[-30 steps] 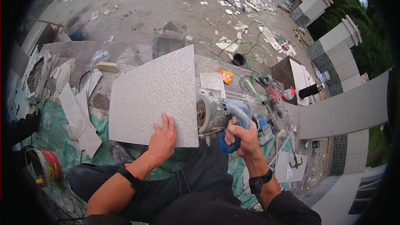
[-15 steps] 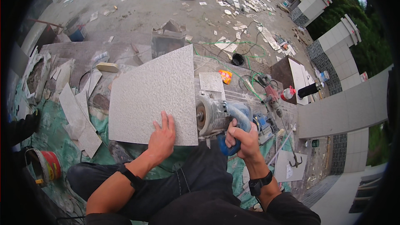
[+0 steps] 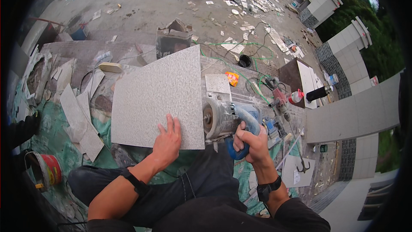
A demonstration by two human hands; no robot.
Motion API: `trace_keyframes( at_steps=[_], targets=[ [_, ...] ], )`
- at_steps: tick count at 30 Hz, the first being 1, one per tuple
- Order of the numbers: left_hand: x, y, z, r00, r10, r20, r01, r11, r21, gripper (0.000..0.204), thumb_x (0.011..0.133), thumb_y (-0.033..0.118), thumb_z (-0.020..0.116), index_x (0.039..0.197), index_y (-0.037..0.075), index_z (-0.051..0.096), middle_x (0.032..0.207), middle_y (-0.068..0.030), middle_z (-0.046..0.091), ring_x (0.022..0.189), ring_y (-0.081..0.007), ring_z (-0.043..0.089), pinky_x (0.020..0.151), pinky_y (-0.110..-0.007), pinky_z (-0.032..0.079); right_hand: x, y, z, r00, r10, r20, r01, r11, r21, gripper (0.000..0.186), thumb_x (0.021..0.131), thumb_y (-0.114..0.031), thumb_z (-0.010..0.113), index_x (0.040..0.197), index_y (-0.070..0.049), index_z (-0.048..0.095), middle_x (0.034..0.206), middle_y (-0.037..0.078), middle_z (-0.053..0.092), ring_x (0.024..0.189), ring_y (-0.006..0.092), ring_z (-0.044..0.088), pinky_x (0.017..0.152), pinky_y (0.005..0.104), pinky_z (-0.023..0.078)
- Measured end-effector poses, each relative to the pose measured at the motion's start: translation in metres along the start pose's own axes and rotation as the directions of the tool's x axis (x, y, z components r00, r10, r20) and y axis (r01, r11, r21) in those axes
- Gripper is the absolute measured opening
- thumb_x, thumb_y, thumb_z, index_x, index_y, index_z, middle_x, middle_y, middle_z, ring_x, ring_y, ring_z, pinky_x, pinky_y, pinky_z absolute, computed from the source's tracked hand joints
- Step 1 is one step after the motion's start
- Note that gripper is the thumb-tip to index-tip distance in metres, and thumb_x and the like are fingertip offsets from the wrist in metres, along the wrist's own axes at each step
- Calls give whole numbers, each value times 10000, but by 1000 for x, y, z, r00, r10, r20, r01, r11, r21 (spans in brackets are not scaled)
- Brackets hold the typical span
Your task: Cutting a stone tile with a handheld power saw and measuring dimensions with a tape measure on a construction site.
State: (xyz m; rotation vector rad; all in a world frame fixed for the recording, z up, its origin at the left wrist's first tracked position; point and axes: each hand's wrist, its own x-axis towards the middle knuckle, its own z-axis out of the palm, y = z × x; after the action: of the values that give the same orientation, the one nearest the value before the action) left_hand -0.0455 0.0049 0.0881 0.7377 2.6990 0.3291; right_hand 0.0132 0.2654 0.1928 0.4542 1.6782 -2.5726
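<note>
A large speckled light-grey tile (image 3: pixel 154 90) lies in front of me, its near edge just above my legs. My left hand (image 3: pixel 168 139) rests flat on the tile's lower right part, fingers spread. In my right hand (image 3: pixel 251 141) is the handle of a blue and grey handheld circular saw (image 3: pixel 227 118), fingers wrapped round it. The saw's round blade (image 3: pixel 208 118) faces the tile's right edge, close against it. Whether the blade touches the tile I cannot tell.
Broken tile pieces (image 3: pixel 79 111) lie on green sheeting at left, near a red-labelled bucket (image 3: pixel 51 169). Behind the tile stands an open dusty box (image 3: pixel 174 38). At right are a red drill (image 3: pixel 281 101), a black thermos (image 3: pixel 317 94) and a green cable (image 3: pixel 219 59). Someone's dark shoe (image 3: pixel 35 120) shows far left.
Almost nothing differs. The tile and the saw sit very slightly shifted in the picture, with both hands keeping their places on them.
</note>
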Motion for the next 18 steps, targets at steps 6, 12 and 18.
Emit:
trace_keyframes(
  at_steps=[6, 12, 18],
  targets=[
    [-1, -1, 0, 998, 19, -54, -19, 1000, 0, 916, 713, -59, 713, 1502, -120, 251, 1551, -409, 229, 1226, -665, 490, 788, -482, 630, -9, 3, 0, 1000, 5, 5, -5, 1000, 19, 194, 876, 1, 648, 1031, -20, 534, 746, 62, 556, 555, 141, 519, 531, 328, 469],
    [-1, 0, -3, 999, 8, -36, -8, 1000, -1, 902, 714, -68, 703, 1497, -117, 257, 1544, -411, 238, 1222, -665, 495, 795, -481, 628, -13, 4, 2, 1000, 11, 1, -11, 1000, 19, 200, 875, -7, 655, 1033, -20, 534, 749, 64, 559, 554, 141, 519, 530, 327, 468],
    [-1, -1, -1, 999, 10, -43, -10, 1000, 0, 898, 717, -67, 699, 1499, -116, 260, 1542, -417, 239, 1212, -661, 506, 804, -480, 627, -19, 7, -1, 1000, 20, 19, -21, 1000, 9, 241, 873, -13, 656, 1068, -41, 518, 768, 56, 549, 572, 140, 513, 538, 321, 459]
  ],
)
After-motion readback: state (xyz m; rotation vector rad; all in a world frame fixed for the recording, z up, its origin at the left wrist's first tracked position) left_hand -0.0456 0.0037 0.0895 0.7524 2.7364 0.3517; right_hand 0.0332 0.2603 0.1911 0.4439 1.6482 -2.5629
